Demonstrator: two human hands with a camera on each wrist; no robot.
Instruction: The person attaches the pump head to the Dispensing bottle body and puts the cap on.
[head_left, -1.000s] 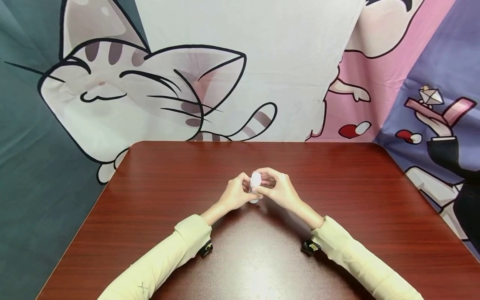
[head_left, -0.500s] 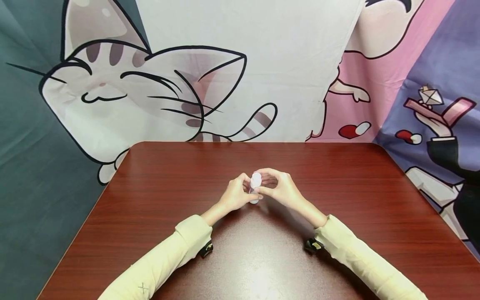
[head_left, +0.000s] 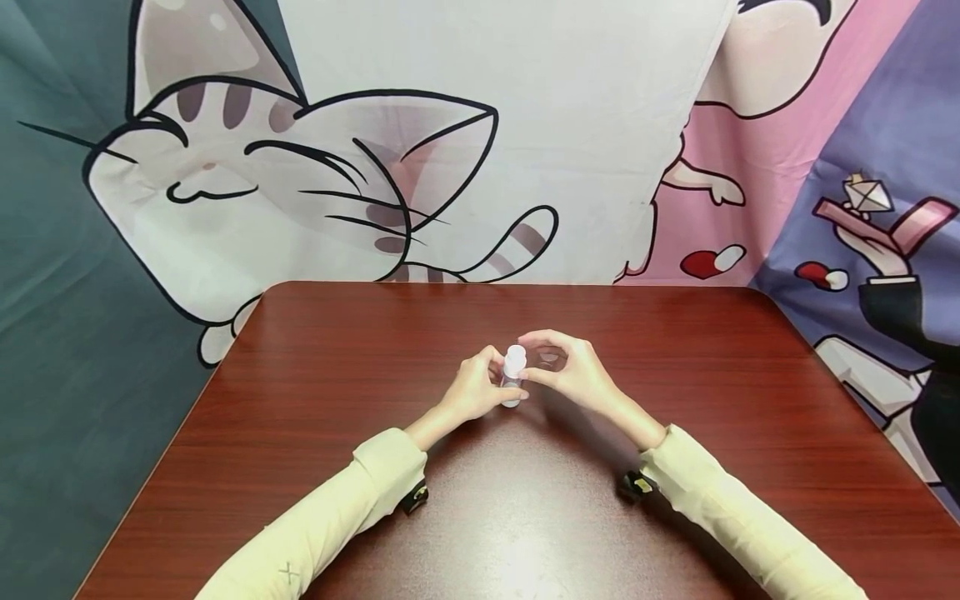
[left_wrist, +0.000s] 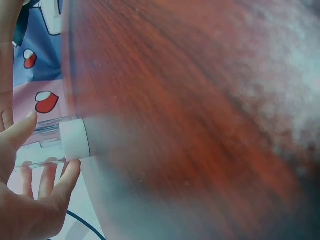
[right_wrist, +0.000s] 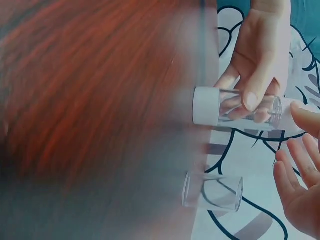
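Observation:
A small bottle (head_left: 514,363) stands upright near the middle of the table, with a clear body and white top. Its base (left_wrist: 75,139) is a white band, seen in the left wrist view. My left hand (head_left: 472,386) holds the clear body between thumb and fingers. Beside the bottle's top, my right hand (head_left: 572,371) has its thumb and fingers spread in a loose C. Its thumb tip is very close to the white top; whether it touches cannot be told. A clear, short cylinder like a cap (right_wrist: 212,192) stands on the table beyond the right fingers.
The brown wooden table (head_left: 360,342) has rounded far corners. Behind it hangs a cloth (head_left: 585,125) printed with a cartoon cat and other figures. Dark wrist devices sit under both cuffs, and a bright reflection lies on the near tabletop.
My right hand has drawn slightly to the right from the bottle's top, and its fingers have opened away from it. My left hand keeps its hold, with the bottle in place.

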